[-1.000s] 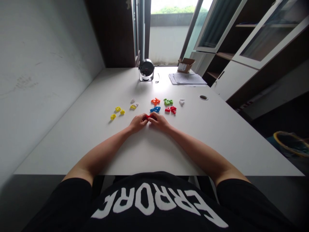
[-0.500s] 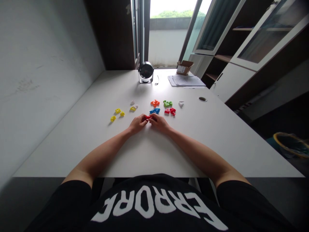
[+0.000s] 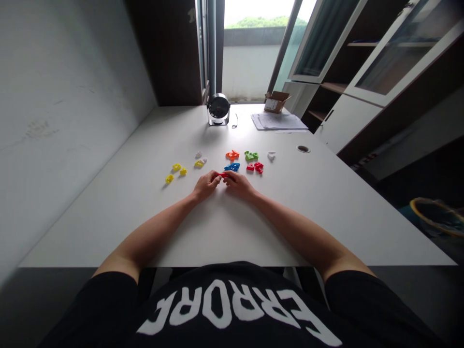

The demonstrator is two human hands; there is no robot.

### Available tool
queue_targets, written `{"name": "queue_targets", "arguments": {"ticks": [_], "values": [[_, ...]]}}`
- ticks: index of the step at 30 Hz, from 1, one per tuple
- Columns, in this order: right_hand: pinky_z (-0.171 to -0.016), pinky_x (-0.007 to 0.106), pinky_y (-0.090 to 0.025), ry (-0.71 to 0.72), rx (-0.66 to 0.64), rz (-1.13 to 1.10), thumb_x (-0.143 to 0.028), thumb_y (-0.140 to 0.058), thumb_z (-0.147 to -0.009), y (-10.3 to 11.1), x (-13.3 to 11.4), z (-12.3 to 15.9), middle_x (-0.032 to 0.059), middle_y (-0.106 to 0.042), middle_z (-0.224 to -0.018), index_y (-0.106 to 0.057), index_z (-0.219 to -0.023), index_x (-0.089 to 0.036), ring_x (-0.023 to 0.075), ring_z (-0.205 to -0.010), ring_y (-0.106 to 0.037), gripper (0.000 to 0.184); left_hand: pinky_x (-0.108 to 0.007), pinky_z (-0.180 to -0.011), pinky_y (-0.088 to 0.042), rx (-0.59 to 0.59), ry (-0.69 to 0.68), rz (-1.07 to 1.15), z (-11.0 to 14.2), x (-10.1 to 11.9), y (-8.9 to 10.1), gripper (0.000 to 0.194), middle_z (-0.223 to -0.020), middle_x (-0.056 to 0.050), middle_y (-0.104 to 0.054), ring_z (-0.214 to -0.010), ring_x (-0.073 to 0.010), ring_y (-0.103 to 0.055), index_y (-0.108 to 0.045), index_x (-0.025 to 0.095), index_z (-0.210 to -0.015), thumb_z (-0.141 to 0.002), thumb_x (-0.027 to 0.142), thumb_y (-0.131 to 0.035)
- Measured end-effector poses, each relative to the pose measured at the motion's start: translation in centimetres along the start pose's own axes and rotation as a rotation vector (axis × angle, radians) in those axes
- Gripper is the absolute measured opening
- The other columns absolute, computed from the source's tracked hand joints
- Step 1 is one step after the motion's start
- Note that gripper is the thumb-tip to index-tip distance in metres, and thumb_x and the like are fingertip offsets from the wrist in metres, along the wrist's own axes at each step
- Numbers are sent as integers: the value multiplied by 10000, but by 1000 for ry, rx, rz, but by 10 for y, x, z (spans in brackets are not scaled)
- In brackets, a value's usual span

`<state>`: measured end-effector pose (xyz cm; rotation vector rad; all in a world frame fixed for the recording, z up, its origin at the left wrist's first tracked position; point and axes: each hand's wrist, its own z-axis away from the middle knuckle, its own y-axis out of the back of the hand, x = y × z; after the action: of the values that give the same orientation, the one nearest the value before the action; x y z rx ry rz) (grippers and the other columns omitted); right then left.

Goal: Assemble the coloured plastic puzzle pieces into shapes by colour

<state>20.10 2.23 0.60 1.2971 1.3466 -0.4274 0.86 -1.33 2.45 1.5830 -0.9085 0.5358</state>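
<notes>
My left hand [image 3: 206,186] and my right hand [image 3: 237,183] meet at the middle of the white table [image 3: 308,203], both pinching one small red plastic piece [image 3: 222,175] between their fingertips. Just beyond the fingers lies a blue piece [image 3: 232,167]. Further back are an orange piece [image 3: 232,155], a green piece [image 3: 251,155], two more red pieces [image 3: 255,167] and a white piece [image 3: 271,155]. To the left lie several yellow pieces [image 3: 176,170] and small white ones [image 3: 200,155].
A small round black fan [image 3: 218,109] stands at the table's far edge, with a stack of papers [image 3: 278,122] and a small cardboard box [image 3: 274,102] to its right. A cable hole [image 3: 303,149] is in the tabletop. Cabinets stand on the right, a wall on the left.
The hands stay together on the red piece with only slight finger movement. The view has shifted down a little.
</notes>
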Motion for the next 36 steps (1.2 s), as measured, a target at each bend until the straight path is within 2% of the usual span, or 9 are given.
{"name": "queue_targets", "arguments": {"ticks": [4,7,22,32,36], "values": [[-641,272,-419,21,24,41,-438,-584,-904,1,-1,0,16,-662,-817,-680,-1110,-213,148,-683,-543,320,-257,-678,-489,6,-5,7,-1,-1,0,311,-831,-21,-699,-722,-160,-638,-651,199,-980,-952,452,-473],[-611,267,-393,29,34,58,-444,-593,-898,1,-4,1,7,-639,-776,-678,-1108,-209,138,-645,-507,327,-255,-678,-494,6,0,16,-1,-2,0,285,-847,-24,-705,-719,-157,-642,-651,197,-993,-954,411,-466],[-679,288,-446,-14,18,21,-505,-590,-893,3,0,-2,27,-674,-855,-666,-1134,-216,173,-740,-580,384,-256,-685,-518,8,-18,132,-3,-10,-3,250,-839,-21,-703,-719,-149,-641,-668,199,-1025,-907,355,-511],[-590,257,-387,-31,20,-6,-498,-624,-857,3,-2,-1,-18,-591,-754,-630,-1088,-213,134,-649,-495,367,-259,-714,-522,-13,-10,155,-3,-9,-2,258,-817,-15,-700,-722,-145,-651,-654,200,-1069,-877,284,-504],[-612,268,-433,-33,33,-78,-512,-625,-861,3,-3,-2,-15,-611,-746,-608,-1106,-218,145,-662,-542,383,-263,-722,-523,-15,-4,142,-2,-5,-1,274,-819,-19,-701,-730,-145,-653,-661,193,-1079,-903,309,-486]]}}
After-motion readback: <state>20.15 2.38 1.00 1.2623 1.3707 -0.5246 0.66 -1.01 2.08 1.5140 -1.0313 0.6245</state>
